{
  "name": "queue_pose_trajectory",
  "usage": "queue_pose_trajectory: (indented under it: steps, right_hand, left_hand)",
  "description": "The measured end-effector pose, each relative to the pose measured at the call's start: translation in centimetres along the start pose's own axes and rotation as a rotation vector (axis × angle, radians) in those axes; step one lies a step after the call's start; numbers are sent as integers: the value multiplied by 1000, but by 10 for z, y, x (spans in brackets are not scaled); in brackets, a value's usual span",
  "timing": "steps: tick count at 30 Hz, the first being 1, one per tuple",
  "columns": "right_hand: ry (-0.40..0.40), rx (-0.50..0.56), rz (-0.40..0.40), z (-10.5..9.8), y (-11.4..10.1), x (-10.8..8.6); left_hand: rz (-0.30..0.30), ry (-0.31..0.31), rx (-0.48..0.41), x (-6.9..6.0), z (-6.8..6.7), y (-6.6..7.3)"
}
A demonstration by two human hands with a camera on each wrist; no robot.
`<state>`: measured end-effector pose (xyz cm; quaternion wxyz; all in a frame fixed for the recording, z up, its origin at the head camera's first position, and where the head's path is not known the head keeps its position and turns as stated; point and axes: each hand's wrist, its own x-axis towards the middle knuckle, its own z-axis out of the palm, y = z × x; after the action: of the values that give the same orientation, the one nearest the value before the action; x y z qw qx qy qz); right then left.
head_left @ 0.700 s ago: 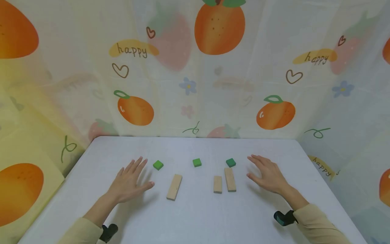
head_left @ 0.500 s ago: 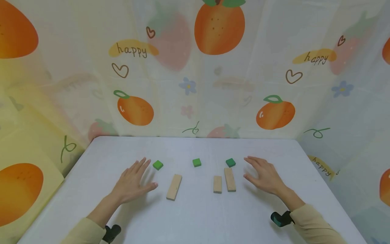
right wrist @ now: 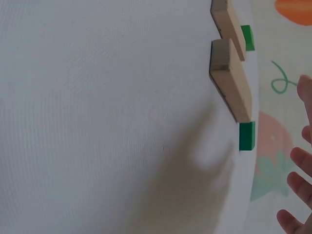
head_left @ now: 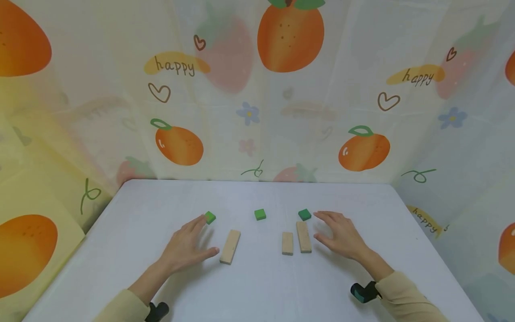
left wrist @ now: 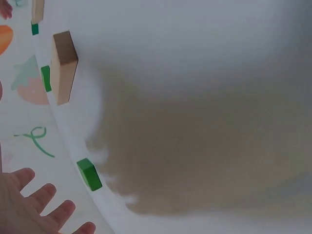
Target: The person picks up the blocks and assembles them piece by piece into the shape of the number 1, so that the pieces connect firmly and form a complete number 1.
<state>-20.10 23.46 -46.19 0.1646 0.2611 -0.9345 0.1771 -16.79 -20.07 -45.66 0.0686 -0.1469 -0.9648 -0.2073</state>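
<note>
Left grip [head_left: 187, 246] and right grip [head_left: 339, 235] have moved inward — both wide, holding nothing. Left fingertips partly hide a green block [head_left: 211, 218]; just beside that thumb lies a wooden block [head_left: 230, 247]; near the right fingers, a dark-green block [head_left: 304, 214]. Lifting seems not begun — left contact is unclear.

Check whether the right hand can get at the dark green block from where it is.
Probably yes. The right hand holds nothing and is close beside the dark green block, with nothing visible between them. The nearest wooden block lies on the person's side, seemingly out of the way.
</note>
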Motion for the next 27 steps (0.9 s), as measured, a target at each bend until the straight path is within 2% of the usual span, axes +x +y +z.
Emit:
queue_pose_trajectory:
  steps: [6,17,27]
  right_hand:
    - [-17,12,-23,4,-6,3]
    - [-51,67,-48,9,-19,8]
    - [-40,94,-79,16,-26,7]
  left_hand:
    - [-5,1,-32,1,6,10]
    - [-59,-56,-7,2,16,27]
    - [-74,-76,-7,2,25,31]
